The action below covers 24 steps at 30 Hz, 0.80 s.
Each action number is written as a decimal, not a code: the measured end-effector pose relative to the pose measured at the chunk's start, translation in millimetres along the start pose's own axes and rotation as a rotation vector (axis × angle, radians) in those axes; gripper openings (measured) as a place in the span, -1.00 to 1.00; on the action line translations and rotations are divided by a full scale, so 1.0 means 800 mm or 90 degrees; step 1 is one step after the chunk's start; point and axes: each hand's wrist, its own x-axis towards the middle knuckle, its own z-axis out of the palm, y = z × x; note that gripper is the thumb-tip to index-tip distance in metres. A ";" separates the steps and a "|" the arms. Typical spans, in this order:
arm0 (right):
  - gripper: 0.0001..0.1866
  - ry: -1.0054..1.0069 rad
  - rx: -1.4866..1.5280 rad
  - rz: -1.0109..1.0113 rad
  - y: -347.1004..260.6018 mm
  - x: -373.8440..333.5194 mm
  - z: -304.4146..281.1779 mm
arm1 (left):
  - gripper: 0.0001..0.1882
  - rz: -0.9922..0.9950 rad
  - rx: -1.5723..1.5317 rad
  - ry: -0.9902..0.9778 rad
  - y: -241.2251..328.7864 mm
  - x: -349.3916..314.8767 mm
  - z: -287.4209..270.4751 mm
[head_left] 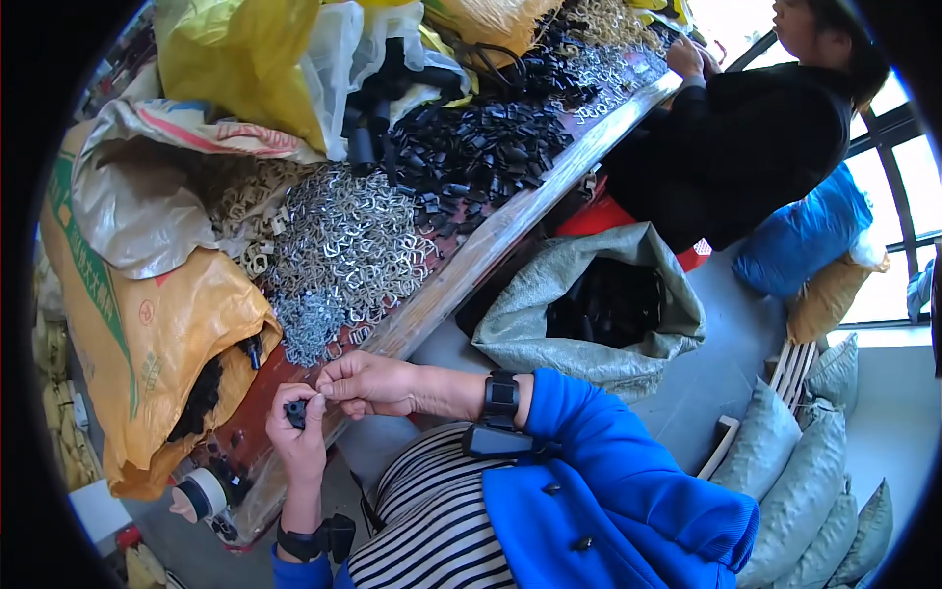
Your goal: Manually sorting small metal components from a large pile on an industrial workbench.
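Observation:
My left hand [296,440] is closed around a small black plastic part [295,412], just over the table's front edge. Close against its thumb, my right hand [368,385] pinches with thumb and forefinger; whatever sits between those fingertips is too small to make out. Beyond my hands lies a heap of silvery metal rings and buckles [353,226]. A smaller pile of bluish-grey metal bits [306,319] lies nearest to my fingers. Black plastic pieces [481,147] are heaped farther back on the table.
An orange woven sack [162,324] with dark contents lies open at the left, near a white spool [201,494]. To the right, a grey-green sack [589,363] of black parts stands by the table's wooden edge [520,211]. A co-worker [736,147] works at the far right.

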 end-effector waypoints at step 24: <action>-0.96 0.141 -0.978 -0.369 -0.007 -0.004 0.058 | -0.69 -0.352 -0.670 -0.115 -0.015 -0.023 -0.030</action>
